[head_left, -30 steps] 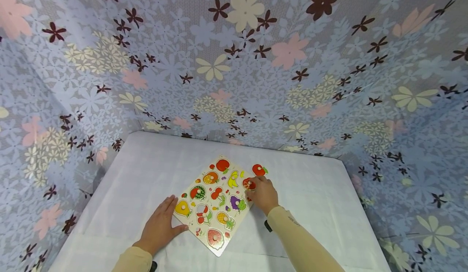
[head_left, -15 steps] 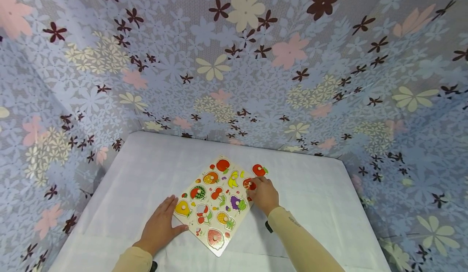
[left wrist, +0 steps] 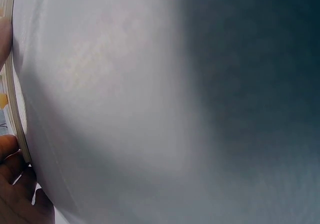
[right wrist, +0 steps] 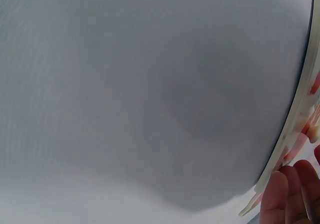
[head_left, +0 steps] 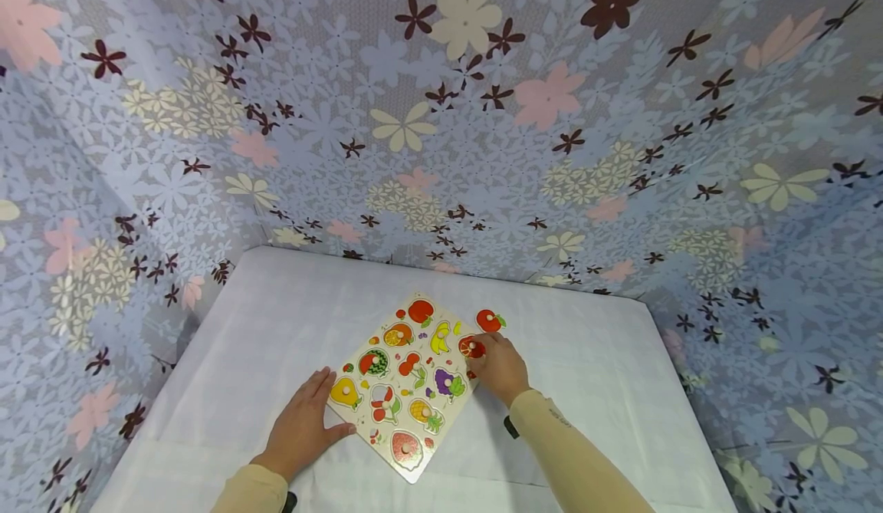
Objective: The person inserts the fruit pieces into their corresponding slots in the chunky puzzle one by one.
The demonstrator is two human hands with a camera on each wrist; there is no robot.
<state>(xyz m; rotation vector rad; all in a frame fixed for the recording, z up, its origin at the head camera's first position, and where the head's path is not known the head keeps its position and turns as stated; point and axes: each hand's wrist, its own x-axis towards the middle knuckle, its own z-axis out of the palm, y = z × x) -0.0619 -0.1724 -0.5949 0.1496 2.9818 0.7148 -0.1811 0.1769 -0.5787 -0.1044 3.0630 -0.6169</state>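
Note:
A cream fruit puzzle board (head_left: pixel 441 430) lies turned diagonally on the white-covered table. My left hand (head_left: pixel 303 422) rests at its left corner, fingers straight along one edge and thumb spread to the other. In the left wrist view, the thumb (left wrist: pixel 4 39) and fingers (left wrist: pixel 12 156) lie against the board's edge. At the right corner my right hand (head_left: pixel 500 367) pinches a red fruit puzzle piece (head_left: pixel 465 343) with a small knob. The right wrist view shows those fingers (right wrist: pixel 295 191) bent at the board's edge. The palm side is hidden in the head view.
A loose red fruit piece (head_left: pixel 486 320) with a green leaf lies just beyond the right corner. Knobbed pieces sit in the board, among them a watermelon (head_left: pixel 367 362), a pear (head_left: pixel 339 395) and a pineapple (head_left: pixel 418 409). A flowered cloth (head_left: pixel 414 152) surrounds the table (head_left: pixel 586 360).
My right wrist and forearm have shifted very slightly to the right, with the fingers still at the red fruit piece. The left hand and the board have stayed in place.

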